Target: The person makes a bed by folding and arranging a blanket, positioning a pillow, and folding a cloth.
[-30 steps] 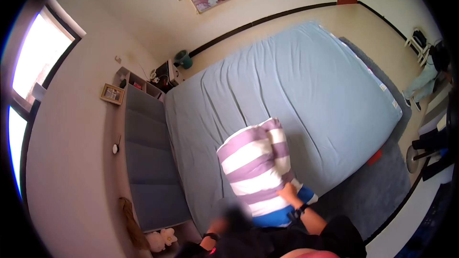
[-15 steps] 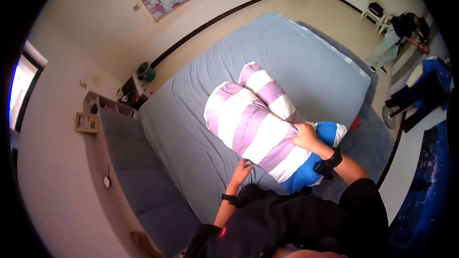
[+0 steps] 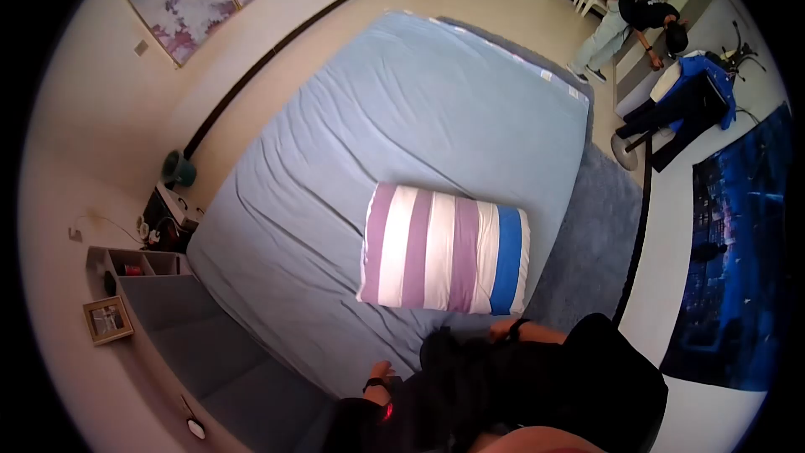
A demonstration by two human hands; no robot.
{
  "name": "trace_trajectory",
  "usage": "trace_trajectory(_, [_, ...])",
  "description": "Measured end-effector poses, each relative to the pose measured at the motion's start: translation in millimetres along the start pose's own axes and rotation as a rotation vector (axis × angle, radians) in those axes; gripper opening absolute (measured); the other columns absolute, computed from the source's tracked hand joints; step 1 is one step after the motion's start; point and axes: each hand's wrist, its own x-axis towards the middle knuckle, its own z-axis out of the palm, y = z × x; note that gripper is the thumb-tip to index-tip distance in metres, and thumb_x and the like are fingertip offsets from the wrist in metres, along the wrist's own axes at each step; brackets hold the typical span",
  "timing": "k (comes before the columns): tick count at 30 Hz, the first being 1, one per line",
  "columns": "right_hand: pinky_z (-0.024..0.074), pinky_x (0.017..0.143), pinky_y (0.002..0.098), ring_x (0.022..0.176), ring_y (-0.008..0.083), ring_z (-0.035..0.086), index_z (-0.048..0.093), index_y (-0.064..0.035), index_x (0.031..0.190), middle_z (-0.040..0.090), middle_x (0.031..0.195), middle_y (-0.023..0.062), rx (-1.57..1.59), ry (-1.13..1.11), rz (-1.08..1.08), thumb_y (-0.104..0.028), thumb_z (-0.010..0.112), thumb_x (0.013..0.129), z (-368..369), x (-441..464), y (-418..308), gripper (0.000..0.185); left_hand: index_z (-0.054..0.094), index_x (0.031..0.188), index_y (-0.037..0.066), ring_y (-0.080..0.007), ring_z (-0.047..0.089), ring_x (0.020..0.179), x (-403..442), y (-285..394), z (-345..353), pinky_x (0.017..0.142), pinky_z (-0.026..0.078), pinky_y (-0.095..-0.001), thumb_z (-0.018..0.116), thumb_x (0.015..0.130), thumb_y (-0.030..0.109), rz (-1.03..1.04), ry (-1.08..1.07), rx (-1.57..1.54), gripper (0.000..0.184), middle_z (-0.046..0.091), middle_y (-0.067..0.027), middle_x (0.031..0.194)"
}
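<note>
Right grip (image 3: pixel 502 329) sits just beside the striped pillow (image 3: pixel 439 253), left grip (image 3: pixel 382 369) farther off; I can't tell how closed either is. It lies on the bed (image 3: pixel 402 101), likely light and squashy: I'd grasp both short ends.

A plump rectangular pillow in purple, white and blue striped fabric (image 3: pixel 440 247) lies on a wide mattress in wrinkled pale-blue cloth (image 3: pixel 402 117). The person's right hand (image 3: pixel 502 329) is just beside its near edge, contact unclear; the left hand (image 3: pixel 383 369) is apart from it. Another person in a black top (image 3: pixel 647 12) bends forward.
</note>
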Motion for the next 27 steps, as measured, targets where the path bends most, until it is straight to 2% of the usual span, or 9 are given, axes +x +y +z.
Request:
trace_trajectory(4, [0.041, 0.056, 0.0353, 0.062, 0.0264, 0.052, 0.048, -0.0034, 0.073, 0.051, 0.064, 0.0137, 0.394, 0.791, 0.371, -0.009, 0.054, 0.069, -31.8, -26.7, -2.1, 0.009, 0.051, 0.1, 0.001, -0.0281, 0.057, 0.065, -6.7, -40.1, -49.1, 0.055, 0.048, -0.0374, 0.044, 0.079, 0.014, 0.442, -0.174, 0.277, 0.026, 0.056, -0.0156, 0.084])
trace_trajectory(7, [0.0404, 0.061, 0.04, 0.067, 0.0309, 0.051, 0.047, -0.003, 0.077, 0.049, 0.07, 0.0164, 0.186, 1.014, 0.531, -0.007, 0.052, 0.069, -86.4, -59.0, -30.3, 0.01, 0.044, 0.117, 0.002, -0.0243, 0.056, 0.082, 23.0, -35.4, -71.9, 0.063, 0.047, -0.0382, 0.054, 0.08, 0.038, 0.693, 0.004, 0.344, 0.053, 0.055, -0.0127, 0.091])
trace_trajectory(9, [0.0413, 0.065, 0.0414, 0.073, 0.034, 0.051, 0.047, -0.0025, 0.083, 0.049, 0.08, 0.0182, 0.026, 1.153, 0.571, -0.009, 0.053, 0.069, -90.7, -67.5, -8.3, 0.016, 0.028, 0.128, 0.008, -0.0301, 0.052, 0.096, 2.7, 30.8, -62.8, 0.069, 0.046, -0.0423, 0.058, 0.078, 0.044, 0.286, 0.07, -0.365, 0.068, 0.043, -0.0119, 0.118])
trace_trajectory(15, [0.0412, 0.084, 0.0421, 0.097, 0.0398, 0.049, 0.044, 0.0038, 0.112, 0.049, 0.106, 0.0261, 0.263, 0.726, 0.838, -0.023, 0.062, 0.069, -91.4, -95.5, 22.0, 0.053, 0.01, 0.138, 0.015, -0.0322, 0.036, 0.116, -68.0, 231.2, 8.6, 0.083, 0.041, -0.0425, 0.057, 0.074, 0.057, 0.579, -0.079, -0.331, 0.09, 0.025, -0.0166, 0.135])
trace_trajectory(17, [0.0363, 0.092, 0.0411, 0.113, 0.037, 0.041, 0.036, 0.0055, 0.123, 0.043, 0.12, 0.0269, 0.433, 0.698, 0.788, -0.035, 0.067, 0.067, -64.0, -88.6, 54.3, 0.075, 0.004, 0.138, 0.012, -0.0348, 0.028, 0.122, -53.6, 275.4, 42.5, 0.091, 0.035, -0.0454, 0.063, 0.064, 0.06, 0.466, 0.077, 0.128, 0.107, 0.019, -0.0218, 0.137])
trace_trajectory(20, [0.0336, 0.097, 0.0376, 0.117, 0.0318, 0.039, 0.023, 0.003, 0.131, 0.037, 0.129, 0.0221, 0.809, 0.623, 0.422, -0.038, 0.072, 0.065, -60.4, -64.9, 61.8, 0.092, -0.004, 0.136, 0.003, -0.0407, 0.022, 0.125, 10.7, 287.5, 78.5, 0.101, 0.025, -0.0451, 0.075, 0.046, 0.059, 0.487, 0.495, 0.465, 0.132, 0.016, -0.0317, 0.134])
trace_trajectory(22, [0.0339, 0.096, 0.0411, 0.12, 0.0299, 0.035, 0.011, -0.001, 0.135, 0.029, 0.134, 0.0182, 1.169, 0.595, 0.466, -0.033, 0.074, 0.064, -63.5, -56.1, 37.7, 0.1, -0.004, 0.136, 0.003, -0.0415, 0.023, 0.124, 35.3, 281.4, 73.3, 0.098, 0.028, -0.0481, 0.077, 0.044, 0.056, 0.494, 0.462, 0.404, 0.134, 0.014, -0.0319, 0.134])
trace_trajectory(23, [0.0357, 0.093, 0.0487, 0.122, 0.0285, 0.031, 0.005, -0.01, 0.136, 0.025, 0.136, 0.0136, 1.27, 0.373, 0.794, -0.029, 0.074, 0.064, -80.2, -57.7, 17.3, 0.102, -0.004, 0.136, 0.006, -0.0416, 0.025, 0.123, 46.4, 280.9, 73.5, 0.095, 0.031, -0.0498, 0.078, 0.045, 0.056, 0.467, 0.46, 0.374, 0.132, 0.013, -0.0316, 0.134])
trace_trajectory(27, [0.0455, 0.081, 0.0491, 0.118, 0.0269, 0.034, 0.02, -0.0177, 0.131, 0.033, 0.128, 0.0092, 1.584, 0.359, 0.793, -0.017, 0.069, 0.069, -49.3, -43.9, 25.0, 0.079, -0.002, 0.137, 0.017, -0.0431, 0.025, 0.122, 46.6, 257.1, 84.3, 0.094, 0.033, -0.0514, 0.077, 0.047, 0.055, 0.288, 0.643, 0.385, 0.126, 0.013, -0.0275, 0.136])
